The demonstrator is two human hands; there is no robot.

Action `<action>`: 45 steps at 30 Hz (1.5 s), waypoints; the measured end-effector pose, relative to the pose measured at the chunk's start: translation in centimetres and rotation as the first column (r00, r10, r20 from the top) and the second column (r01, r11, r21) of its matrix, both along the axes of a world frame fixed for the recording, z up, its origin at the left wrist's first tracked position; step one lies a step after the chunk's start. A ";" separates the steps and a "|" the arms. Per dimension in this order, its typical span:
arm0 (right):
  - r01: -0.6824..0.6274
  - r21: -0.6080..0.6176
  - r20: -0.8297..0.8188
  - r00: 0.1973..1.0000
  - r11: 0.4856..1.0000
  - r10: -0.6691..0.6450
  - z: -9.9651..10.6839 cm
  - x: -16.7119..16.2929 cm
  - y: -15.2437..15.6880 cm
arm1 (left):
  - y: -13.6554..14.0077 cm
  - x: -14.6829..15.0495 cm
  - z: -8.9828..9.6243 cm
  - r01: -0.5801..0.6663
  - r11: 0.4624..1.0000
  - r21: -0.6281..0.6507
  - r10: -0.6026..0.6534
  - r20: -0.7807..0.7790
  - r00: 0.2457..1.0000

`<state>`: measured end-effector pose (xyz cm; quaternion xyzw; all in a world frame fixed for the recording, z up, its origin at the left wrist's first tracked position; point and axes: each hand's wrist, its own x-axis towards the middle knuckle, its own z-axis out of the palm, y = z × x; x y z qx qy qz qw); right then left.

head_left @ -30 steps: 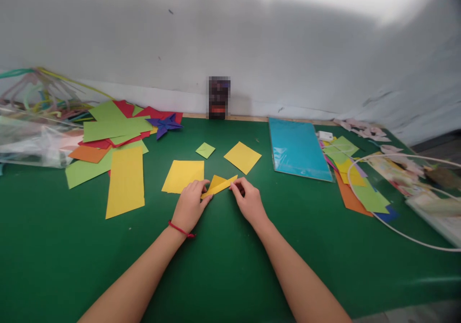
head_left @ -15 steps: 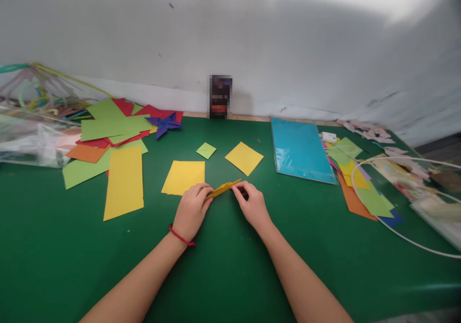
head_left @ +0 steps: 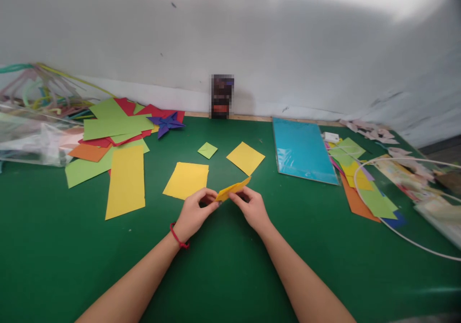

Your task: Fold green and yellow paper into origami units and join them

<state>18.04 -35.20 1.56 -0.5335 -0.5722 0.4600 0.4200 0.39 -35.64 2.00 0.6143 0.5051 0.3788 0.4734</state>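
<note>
A small folded piece of yellow paper (head_left: pixel 232 189) is pinched between my two hands, tilted up toward the right above the table. My left hand (head_left: pixel 195 211) grips its left end between thumb and fingers; a red cord circles that wrist. My right hand (head_left: pixel 252 210) pinches the lower edge near the right end. Just beyond my left hand lies a yellow paper square (head_left: pixel 186 179). Another yellow square (head_left: pixel 245 157), turned like a diamond, rests beyond my right hand. Between and behind them sits a little folded green paper (head_left: pixel 208 150).
On the green table (head_left: pixel 230 275), a yellow strip (head_left: pixel 126 181), green and red sheets (head_left: pixel 117 127) and a purple paper star (head_left: pixel 166 123) lie left. A blue paper pack (head_left: pixel 304 150) and coloured scraps (head_left: pixel 374 193) are right, crossed by a white cable (head_left: pixel 396 232). Behind stands a wall (head_left: pixel 144 34).
The folded yellow paper has turned, so more of its face shows and its right end points higher. My right fingers have shifted from its right tip to its lower edge.
</note>
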 end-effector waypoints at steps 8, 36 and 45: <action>-0.150 -0.028 -0.058 0.987 0.988 0.148 0.3 -0.3 -0.5 | -0.1 0.1 0.1 -0.019 0.999 -0.050 0.017 -0.032 0.999; -0.221 -0.128 -0.222 0.956 0.967 0.190 0.5 -0.3 -0.3 | -0.4 0.4 0.6 0.028 0.975 -0.222 0.029 0.249 0.968; -0.151 -0.115 -0.117 0.984 0.982 0.138 0.4 0.3 0.0 | -0.3 0.3 0.4 0.087 0.961 -0.261 -0.013 0.273 0.962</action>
